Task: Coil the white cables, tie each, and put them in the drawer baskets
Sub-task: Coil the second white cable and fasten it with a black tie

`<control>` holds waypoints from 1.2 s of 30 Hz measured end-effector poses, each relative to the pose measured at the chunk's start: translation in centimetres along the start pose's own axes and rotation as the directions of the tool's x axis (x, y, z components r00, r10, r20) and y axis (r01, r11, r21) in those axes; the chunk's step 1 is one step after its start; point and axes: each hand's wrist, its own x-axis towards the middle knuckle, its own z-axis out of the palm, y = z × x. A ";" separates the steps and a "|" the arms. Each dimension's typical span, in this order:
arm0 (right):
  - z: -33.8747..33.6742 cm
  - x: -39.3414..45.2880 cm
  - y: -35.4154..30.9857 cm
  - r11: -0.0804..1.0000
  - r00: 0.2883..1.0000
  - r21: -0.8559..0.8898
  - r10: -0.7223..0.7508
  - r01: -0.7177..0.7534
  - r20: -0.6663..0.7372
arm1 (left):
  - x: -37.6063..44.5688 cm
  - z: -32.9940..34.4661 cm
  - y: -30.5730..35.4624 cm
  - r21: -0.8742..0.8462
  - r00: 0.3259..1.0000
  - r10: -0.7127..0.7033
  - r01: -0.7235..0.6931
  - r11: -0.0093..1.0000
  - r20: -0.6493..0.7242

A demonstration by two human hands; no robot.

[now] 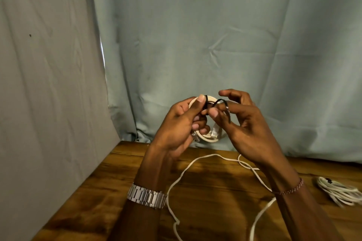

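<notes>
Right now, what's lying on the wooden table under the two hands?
A loose white cable trails across the wooden table below the left hand and right hand. A coiled bundle lies at right. The forearms cover parts of the cable.

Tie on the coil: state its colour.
Black tie, clearest in the head view.

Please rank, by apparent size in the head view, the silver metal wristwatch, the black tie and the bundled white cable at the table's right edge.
1. Bundled white cable, partly cut off by the frame.
2. Silver metal wristwatch; nearly alike, and nearer the camera, so unsure.
3. Black tie, clearly smallest.
</notes>
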 end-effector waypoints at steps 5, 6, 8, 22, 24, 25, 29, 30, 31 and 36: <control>-1.1 0.1 -0.1 0.989 0.996 -0.128 -0.063 0.071 0.068 | 0.1 -0.1 -0.2 -0.049 0.997 0.003 0.000 0.999 0.072; -1.4 0.1 -0.1 0.983 0.994 -0.163 -0.078 0.090 0.081 | 0.1 0.0 -0.2 -0.040 0.997 0.008 -0.005 0.999 0.079; -2.4 0.1 -0.1 0.965 0.985 -0.223 -0.111 0.139 0.132 | 0.0 0.1 -0.2 0.002 0.996 0.025 -0.025 1.000 0.082; -3.2 -0.1 -1.1 0.910 0.967 -0.328 -0.241 0.254 0.079 | -0.6 0.3 -0.2 0.438 0.987 0.016 -0.085 0.895 0.158; -3.7 0.0 -1.3 0.923 0.967 -0.291 -0.236 0.253 0.091 | -0.7 0.4 -0.1 0.468 0.984 -0.010 -0.076 0.881 0.178; -4.0 0.0 -1.4 0.927 0.966 -0.275 -0.237 0.255 0.098 | -0.8 0.5 -0.1 0.481 0.982 -0.027 -0.067 0.874 0.185; -4.7 0.0 -1.0 0.904 0.963 -0.332 -0.245 0.270 0.117 | -0.7 1.0 -0.5 0.548 0.981 -0.076 -0.035 0.836 0.178; -4.8 0.0 -0.8 0.888 0.961 -0.368 -0.255 0.277 0.109 | -0.6 1.1 -0.6 0.560 0.983 -0.076 -0.032 0.828 0.169; -4.7 0.1 -0.6 0.873 0.958 -0.395 -0.268 0.285 0.100 | -0.5 1.2 -0.7 0.568 0.985 -0.069 -0.032 0.822 0.155; -4.0 0.2 0.5 0.845 0.947 -0.442 -0.320 0.301 0.035 | -0.3 1.7 -1.1 0.553 0.998 -0.058 0.031 0.832 0.032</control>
